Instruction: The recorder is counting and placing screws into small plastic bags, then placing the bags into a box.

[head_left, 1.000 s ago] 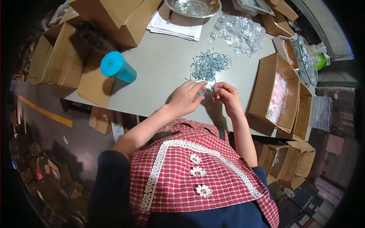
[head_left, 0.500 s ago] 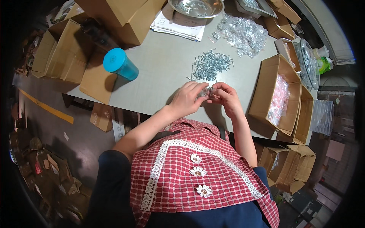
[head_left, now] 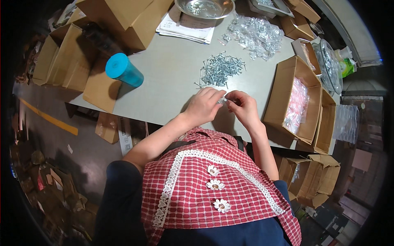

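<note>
Left hand point(head_left: 203, 106) grips a clear bag point(head_left: 221, 100), limp, slippery I'd guess, best rim-held; right hand point(head_left: 245, 107), at three o'clock, grip unclear.

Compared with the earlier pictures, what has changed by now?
Relative to the screw pile, the left hand and right hand have shifted slightly right. The right fingertips have bunched together; whether they took or released anything is unclear. The left hand keeps hold of the clear plastic. The pile, blue cup and steel bowl stayed put.
</note>
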`<action>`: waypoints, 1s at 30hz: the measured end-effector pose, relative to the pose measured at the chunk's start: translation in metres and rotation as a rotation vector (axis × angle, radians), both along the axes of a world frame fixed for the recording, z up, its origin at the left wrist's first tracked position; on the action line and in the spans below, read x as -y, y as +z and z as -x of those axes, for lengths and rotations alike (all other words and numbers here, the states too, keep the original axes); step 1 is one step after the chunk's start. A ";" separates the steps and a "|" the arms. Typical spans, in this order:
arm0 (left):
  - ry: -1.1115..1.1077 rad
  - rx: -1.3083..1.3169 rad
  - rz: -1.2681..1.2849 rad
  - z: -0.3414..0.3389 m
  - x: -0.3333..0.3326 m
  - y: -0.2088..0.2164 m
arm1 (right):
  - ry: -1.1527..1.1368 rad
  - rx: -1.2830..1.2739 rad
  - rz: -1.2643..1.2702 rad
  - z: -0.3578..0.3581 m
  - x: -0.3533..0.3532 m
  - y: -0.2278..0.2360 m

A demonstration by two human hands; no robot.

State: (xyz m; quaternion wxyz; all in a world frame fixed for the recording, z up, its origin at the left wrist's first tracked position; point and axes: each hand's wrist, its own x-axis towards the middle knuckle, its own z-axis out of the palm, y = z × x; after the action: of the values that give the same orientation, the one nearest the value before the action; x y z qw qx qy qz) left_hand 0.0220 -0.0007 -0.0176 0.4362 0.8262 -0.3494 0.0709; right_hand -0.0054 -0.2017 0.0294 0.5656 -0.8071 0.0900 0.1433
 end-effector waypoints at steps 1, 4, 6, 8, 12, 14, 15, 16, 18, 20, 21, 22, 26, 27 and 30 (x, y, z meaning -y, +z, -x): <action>-0.002 0.000 0.001 0.001 0.002 0.000 | 0.051 0.122 0.143 0.002 0.000 0.004; -0.025 -0.018 0.008 0.002 0.009 -0.002 | 0.100 0.246 0.292 0.004 -0.002 0.018; -0.018 -0.021 0.023 0.002 0.014 -0.003 | 0.098 0.250 0.299 0.005 0.000 0.019; -0.018 -0.025 0.043 0.002 0.017 -0.004 | 0.091 0.262 0.196 0.006 0.004 0.018; -0.026 -0.066 0.060 0.003 0.024 -0.005 | 0.073 0.263 0.107 0.009 0.010 0.019; -0.033 -0.070 0.072 0.003 0.027 -0.007 | 0.051 0.271 0.106 0.011 0.014 0.018; -0.039 -0.074 0.083 0.004 0.029 -0.007 | 0.049 0.271 0.107 0.011 0.016 0.017; -0.041 -0.074 0.084 0.004 0.031 -0.007 | 0.047 0.275 0.110 0.012 0.017 0.015; -0.046 -0.127 0.102 0.005 0.034 -0.005 | 0.043 0.280 0.114 0.013 0.020 0.010; -0.054 -0.143 0.094 0.007 0.037 -0.001 | 0.016 0.336 0.129 0.016 0.021 0.003; -0.059 -0.159 0.086 0.007 0.039 0.001 | 0.015 0.336 0.128 0.017 0.022 0.002; -0.061 -0.160 0.085 0.008 0.041 0.000 | 0.021 0.351 0.169 0.017 0.023 0.001; -0.068 -0.120 0.127 0.009 0.046 -0.004 | -0.037 0.233 0.133 0.018 0.030 0.002; -0.053 -0.157 0.142 0.010 0.048 -0.004 | -0.039 0.232 0.131 0.018 0.032 0.002; -0.046 -0.246 0.141 0.010 0.050 -0.002 | -0.106 0.286 0.039 0.020 0.035 0.004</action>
State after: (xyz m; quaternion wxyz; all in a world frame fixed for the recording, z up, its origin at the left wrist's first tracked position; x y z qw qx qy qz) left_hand 0.0120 -0.0507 -0.0200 0.5341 0.7878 -0.3063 -0.0166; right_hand -0.0255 -0.2370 0.0330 0.5635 -0.8243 0.0540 -0.0048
